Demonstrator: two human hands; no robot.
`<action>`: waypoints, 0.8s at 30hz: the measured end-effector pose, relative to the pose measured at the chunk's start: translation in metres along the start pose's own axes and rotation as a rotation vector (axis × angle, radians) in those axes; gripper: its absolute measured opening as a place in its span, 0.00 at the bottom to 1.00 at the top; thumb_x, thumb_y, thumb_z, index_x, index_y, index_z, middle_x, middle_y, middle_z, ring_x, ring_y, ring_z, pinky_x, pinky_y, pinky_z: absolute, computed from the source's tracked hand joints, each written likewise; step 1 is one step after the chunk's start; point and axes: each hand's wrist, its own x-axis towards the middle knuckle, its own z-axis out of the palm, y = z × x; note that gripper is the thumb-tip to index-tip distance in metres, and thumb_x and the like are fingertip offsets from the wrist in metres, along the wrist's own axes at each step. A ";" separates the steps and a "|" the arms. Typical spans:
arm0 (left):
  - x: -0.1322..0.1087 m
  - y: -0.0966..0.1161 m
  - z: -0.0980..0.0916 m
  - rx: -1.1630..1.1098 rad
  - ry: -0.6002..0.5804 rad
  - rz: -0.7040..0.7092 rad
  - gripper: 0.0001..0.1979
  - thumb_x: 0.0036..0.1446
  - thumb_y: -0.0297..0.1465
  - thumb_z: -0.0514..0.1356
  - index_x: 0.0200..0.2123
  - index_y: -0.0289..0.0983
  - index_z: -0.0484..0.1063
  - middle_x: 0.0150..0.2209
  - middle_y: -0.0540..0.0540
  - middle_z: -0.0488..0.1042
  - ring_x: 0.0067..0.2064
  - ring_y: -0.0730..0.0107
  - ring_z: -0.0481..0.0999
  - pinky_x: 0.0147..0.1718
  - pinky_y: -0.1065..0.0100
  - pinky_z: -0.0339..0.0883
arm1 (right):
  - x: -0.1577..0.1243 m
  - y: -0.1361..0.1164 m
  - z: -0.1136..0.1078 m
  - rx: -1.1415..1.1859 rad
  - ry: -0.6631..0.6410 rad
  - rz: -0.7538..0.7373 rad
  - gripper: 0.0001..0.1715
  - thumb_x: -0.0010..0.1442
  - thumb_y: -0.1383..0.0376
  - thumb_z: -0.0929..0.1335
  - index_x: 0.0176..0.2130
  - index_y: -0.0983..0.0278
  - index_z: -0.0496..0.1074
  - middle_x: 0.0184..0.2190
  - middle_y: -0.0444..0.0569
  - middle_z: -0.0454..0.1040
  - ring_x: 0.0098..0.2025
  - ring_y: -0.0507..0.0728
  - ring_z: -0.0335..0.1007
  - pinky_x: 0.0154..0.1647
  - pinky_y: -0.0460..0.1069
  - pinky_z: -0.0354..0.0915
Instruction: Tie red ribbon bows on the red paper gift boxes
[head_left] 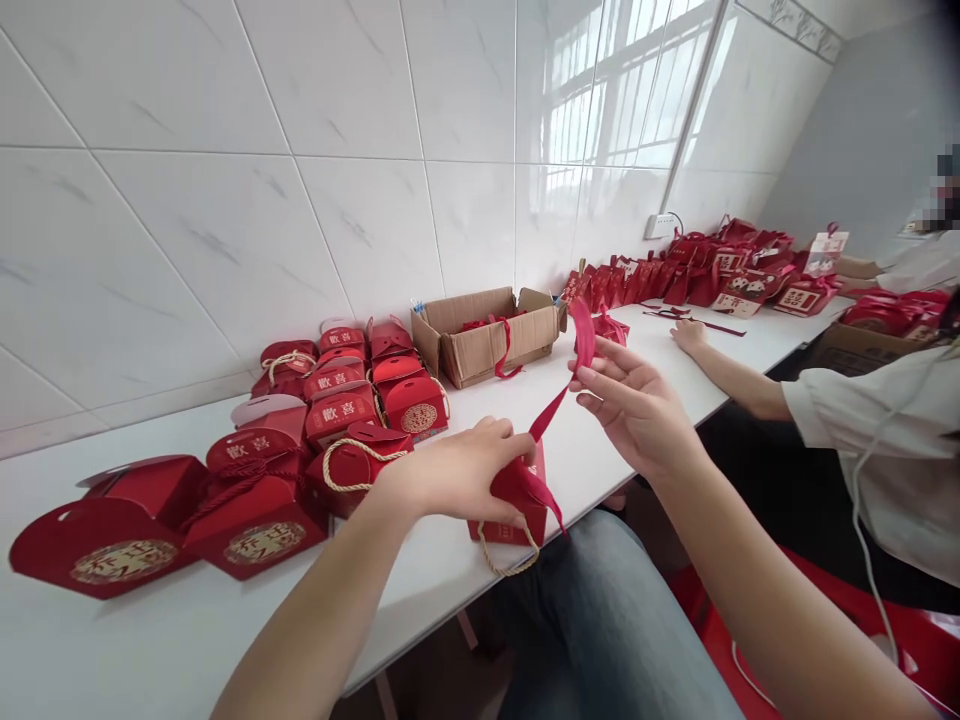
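Note:
A small red gift box point(510, 520) with a gold rope handle point(510, 568) sits at the table's front edge. My left hand point(465, 470) is closed over its top, fingers wrapped around the box and the ribbon lying on it. From there a red ribbon point(550, 412) runs up to my right hand point(634, 405), which pinches it between thumb and fingers. The ribbon's upper part loops above those fingertips, and a loose end hangs over the box's right side. My left palm hides part of the box.
Red gift boxes point(341, 410) stand grouped at left. Behind is an open cardboard box point(480, 345) with red ribbon inside. Many red boxes point(735, 265) line the wall at right. A co-worker's hand point(688, 335) rests on the table near loose ribbons point(701, 318).

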 end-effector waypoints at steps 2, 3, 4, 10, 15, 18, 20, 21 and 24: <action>0.001 0.005 0.003 0.034 0.039 -0.011 0.15 0.49 0.37 0.60 0.42 0.43 0.68 0.41 0.47 0.65 0.40 0.64 0.69 0.31 0.68 0.61 | 0.000 -0.001 0.002 0.035 -0.007 0.015 0.15 0.47 0.66 0.75 0.38 0.60 0.74 0.32 0.43 0.76 0.32 0.48 0.72 0.29 0.41 0.67; 0.000 0.006 0.003 0.024 0.057 0.002 0.11 0.51 0.36 0.58 0.40 0.43 0.69 0.41 0.47 0.65 0.39 0.65 0.69 0.32 0.68 0.62 | 0.000 -0.003 0.002 0.057 -0.011 0.019 0.12 0.47 0.66 0.75 0.35 0.60 0.74 0.32 0.43 0.76 0.32 0.48 0.73 0.30 0.41 0.68; -0.001 0.007 0.002 -0.003 0.072 0.024 0.08 0.53 0.35 0.57 0.37 0.42 0.70 0.41 0.48 0.65 0.38 0.66 0.69 0.34 0.67 0.62 | -0.001 -0.004 0.003 0.078 -0.016 0.024 0.10 0.47 0.65 0.75 0.33 0.61 0.74 0.31 0.42 0.76 0.31 0.48 0.73 0.30 0.41 0.68; -0.012 -0.002 -0.018 -0.348 0.331 0.122 0.06 0.55 0.35 0.58 0.32 0.38 0.67 0.32 0.50 0.68 0.33 0.72 0.67 0.34 0.69 0.61 | 0.002 -0.014 0.004 0.123 -0.018 0.021 0.10 0.48 0.62 0.75 0.30 0.61 0.72 0.27 0.40 0.74 0.26 0.47 0.72 0.27 0.41 0.68; -0.014 -0.013 -0.032 -0.749 0.536 0.124 0.10 0.53 0.37 0.61 0.30 0.37 0.64 0.27 0.53 0.63 0.27 0.78 0.62 0.25 0.73 0.56 | 0.009 -0.020 0.003 0.024 -0.072 -0.032 0.11 0.47 0.62 0.75 0.32 0.60 0.73 0.29 0.41 0.75 0.25 0.46 0.71 0.26 0.41 0.67; -0.015 -0.013 -0.046 -0.919 0.603 0.150 0.12 0.49 0.37 0.64 0.30 0.37 0.65 0.26 0.52 0.64 0.27 0.78 0.63 0.24 0.73 0.56 | 0.013 -0.026 0.003 -0.026 -0.079 -0.050 0.12 0.45 0.64 0.75 0.33 0.61 0.73 0.29 0.41 0.75 0.25 0.47 0.71 0.26 0.42 0.67; -0.017 -0.011 -0.057 -0.963 0.630 0.151 0.13 0.47 0.36 0.66 0.28 0.37 0.65 0.25 0.53 0.63 0.25 0.78 0.63 0.23 0.73 0.57 | 0.016 -0.031 0.004 -0.050 -0.092 -0.068 0.11 0.46 0.64 0.75 0.32 0.62 0.73 0.28 0.42 0.74 0.25 0.47 0.71 0.27 0.43 0.67; -0.017 -0.010 -0.063 -0.970 0.645 0.146 0.13 0.47 0.36 0.67 0.28 0.37 0.65 0.24 0.53 0.62 0.25 0.79 0.62 0.23 0.74 0.56 | 0.017 -0.034 0.004 -0.064 -0.101 -0.078 0.11 0.46 0.63 0.75 0.32 0.62 0.74 0.27 0.42 0.74 0.25 0.48 0.71 0.27 0.44 0.68; -0.018 -0.007 -0.077 -0.962 0.673 0.127 0.13 0.49 0.38 0.66 0.31 0.37 0.68 0.22 0.53 0.60 0.23 0.79 0.60 0.21 0.73 0.55 | 0.020 -0.042 0.004 -0.132 -0.134 -0.097 0.11 0.46 0.62 0.75 0.32 0.64 0.75 0.26 0.44 0.75 0.26 0.49 0.72 0.28 0.45 0.69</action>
